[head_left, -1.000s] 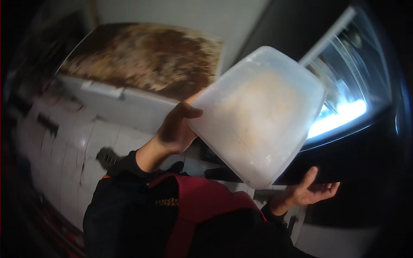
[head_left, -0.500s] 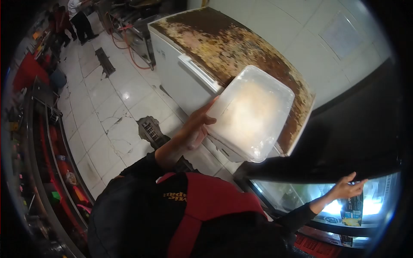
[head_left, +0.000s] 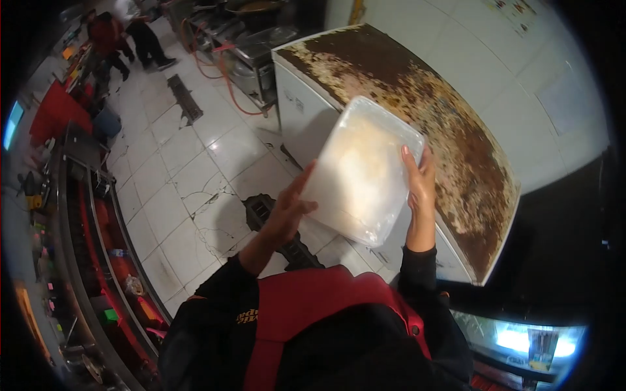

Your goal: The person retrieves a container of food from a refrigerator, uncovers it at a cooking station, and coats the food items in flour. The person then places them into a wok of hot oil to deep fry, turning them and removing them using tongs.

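A rectangular translucent plastic container with a pale, whitish filling is held up in front of my chest. My left hand grips its left side, the thumb lying along the near edge. On the opposite side my right hand clasps the rim, thumb on top. Whether a clear lid covers the container I cannot tell. Behind it stands a white chest freezer whose worn, rusty-brown top has peeling patches.
A lit glass display fridge is at the lower right. Cracked white floor tiles with dark drain grates run to the left. A shelved counter lines the far left. Two people stand at the back; an orange hose hangs by a metal rack.
My right hand has come from beside the display fridge to the container and now holds its right side. The view has turned toward the left, and the container is held by both hands.
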Demonstrator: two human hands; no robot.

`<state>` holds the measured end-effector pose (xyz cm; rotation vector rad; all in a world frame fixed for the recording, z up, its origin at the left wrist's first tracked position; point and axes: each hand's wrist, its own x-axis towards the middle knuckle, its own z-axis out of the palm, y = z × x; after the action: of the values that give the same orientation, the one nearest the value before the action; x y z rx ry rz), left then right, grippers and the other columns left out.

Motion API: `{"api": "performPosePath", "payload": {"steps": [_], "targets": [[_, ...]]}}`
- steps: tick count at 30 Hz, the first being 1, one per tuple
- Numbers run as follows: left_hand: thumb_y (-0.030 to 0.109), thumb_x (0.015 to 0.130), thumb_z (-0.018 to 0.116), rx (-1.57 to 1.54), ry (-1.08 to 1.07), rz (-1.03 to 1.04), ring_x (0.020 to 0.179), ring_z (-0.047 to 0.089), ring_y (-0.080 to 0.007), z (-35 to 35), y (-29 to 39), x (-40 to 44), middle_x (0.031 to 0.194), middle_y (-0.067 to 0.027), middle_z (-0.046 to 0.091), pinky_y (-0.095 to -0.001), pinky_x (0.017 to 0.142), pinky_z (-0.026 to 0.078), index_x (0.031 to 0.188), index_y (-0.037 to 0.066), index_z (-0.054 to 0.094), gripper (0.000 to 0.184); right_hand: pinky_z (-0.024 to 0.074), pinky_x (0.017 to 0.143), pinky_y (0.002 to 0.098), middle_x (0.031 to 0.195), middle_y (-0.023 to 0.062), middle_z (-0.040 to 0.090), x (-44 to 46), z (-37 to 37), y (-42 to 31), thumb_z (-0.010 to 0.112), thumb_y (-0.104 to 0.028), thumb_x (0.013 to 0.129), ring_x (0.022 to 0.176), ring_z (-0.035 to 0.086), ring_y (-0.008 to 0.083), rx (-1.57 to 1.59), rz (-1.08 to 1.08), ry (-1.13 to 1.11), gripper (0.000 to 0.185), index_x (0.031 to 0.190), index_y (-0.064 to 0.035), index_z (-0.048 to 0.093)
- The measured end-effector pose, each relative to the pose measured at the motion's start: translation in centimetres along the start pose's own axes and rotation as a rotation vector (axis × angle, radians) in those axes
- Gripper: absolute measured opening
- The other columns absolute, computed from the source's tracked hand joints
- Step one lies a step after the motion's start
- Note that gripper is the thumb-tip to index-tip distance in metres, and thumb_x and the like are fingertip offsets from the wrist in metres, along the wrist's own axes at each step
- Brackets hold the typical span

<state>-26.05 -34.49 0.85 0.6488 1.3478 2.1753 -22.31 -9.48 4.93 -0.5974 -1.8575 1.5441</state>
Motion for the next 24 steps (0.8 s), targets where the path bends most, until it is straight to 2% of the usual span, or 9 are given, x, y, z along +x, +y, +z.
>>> {"api": "performPosePath", "payload": {"steps": [2,3,9,12,14,18,20,24], "targets": [[0.009,0.071,0.050,0.049,0.023,0.044,0.129,0.028,-0.0221,-1.1,-0.6,0.8,0.140,-0.0140,0.030,-0.0333,0.105,0.021,0.140,0.003,0.020,0.075,0.0410,0.085,0.0277,0.115,0.0174,0.052,1.3,2.8,-0.2,0.066,-0.017,0.081,0.099,0.053,0.0197,0.030,0.038,-0.012,0.055,0.122,0.0090,0.040],[0.009,0.072,0.050,0.040,0.035,0.032,0.129,0.027,-0.0220,-1.6,-0.8,1.5,0.140,-0.0142,0.029,-0.0334,0.106,0.020,0.141,0.004,0.021,0.075,0.0411,0.083,0.0259,0.110,0.0138,0.056,2.3,3.7,0.0,0.064,-0.013,0.083,0.096,0.054,0.0172,0.089,0.039,-0.020,0.045,0.118,0.0072,0.045],[0.009,0.076,0.048,0.141,0.111,0.085,0.127,0.027,-0.0231,-4.5,-1.9,8.8,0.136,-0.0137,0.030,-0.0336,0.105,0.019,0.142,0.008,0.019,0.072,0.0427,0.082,0.0267,0.112,0.0106,0.056,11.1,8.3,3.2,0.060,-0.010,0.085,0.097,0.054,0.0166,0.288,0.150,-0.167,0.040,0.121,0.0016,0.046],[0.008,0.078,0.046,0.189,0.144,0.114,0.126,0.028,-0.0240,-6.2,-2.3,13.4,0.135,-0.0145,0.031,-0.0337,0.105,0.020,0.142,0.009,0.018,0.070,0.0441,0.082,0.0277,0.116,0.0101,0.054,16.9,10.6,5.5,0.058,-0.010,0.086,0.098,0.055,0.0170,0.437,0.179,-0.283,0.045,0.127,-0.0011,0.041],[0.008,0.078,0.042,0.119,0.133,0.086,0.132,0.021,-0.0205,-7.1,-1.9,16.7,0.144,-0.0123,0.022,-0.0302,0.106,0.017,0.142,0.005,0.015,0.069,0.0443,0.083,0.0278,0.118,0.0097,0.053,20.7,12.5,6.9,0.057,-0.010,0.087,0.099,0.054,0.0170,0.505,0.189,-0.286,0.049,0.131,-0.0023,0.038],[0.009,0.079,0.042,0.164,0.199,0.030,0.129,0.026,-0.0204,-10.1,-2.4,22.5,0.142,-0.0118,0.026,-0.0303,0.105,0.019,0.142,0.004,0.016,0.068,0.0441,0.085,0.0283,0.120,0.0088,0.052,25.7,16.0,5.6,0.057,-0.011,0.087,0.103,0.053,0.0170,0.599,0.235,-0.335,0.057,0.137,-0.0057,0.029],[0.014,0.080,0.045,0.175,0.267,0.035,0.124,0.030,-0.0224,-11.8,-3.1,25.0,0.134,-0.0131,0.033,-0.0331,0.103,0.024,0.142,0.011,0.021,0.066,0.0441,0.085,0.0283,0.120,0.0086,0.052,28.5,18.2,6.2,0.056,-0.011,0.087,0.103,0.053,0.0169,0.624,0.208,-0.365,0.056,0.137,-0.0057,0.030],[0.015,0.079,0.046,0.082,0.255,0.042,0.123,0.033,-0.0213,-15.5,-1.6,29.8,0.137,-0.0110,0.032,-0.0331,0.102,0.024,0.142,0.011,0.021,0.067,0.0439,0.086,0.0284,0.119,0.0076,0.053,32.5,22.1,6.5,0.056,-0.013,0.088,0.100,0.055,0.0165,0.649,0.187,-0.354,0.051,0.134,-0.0053,0.035]]}}
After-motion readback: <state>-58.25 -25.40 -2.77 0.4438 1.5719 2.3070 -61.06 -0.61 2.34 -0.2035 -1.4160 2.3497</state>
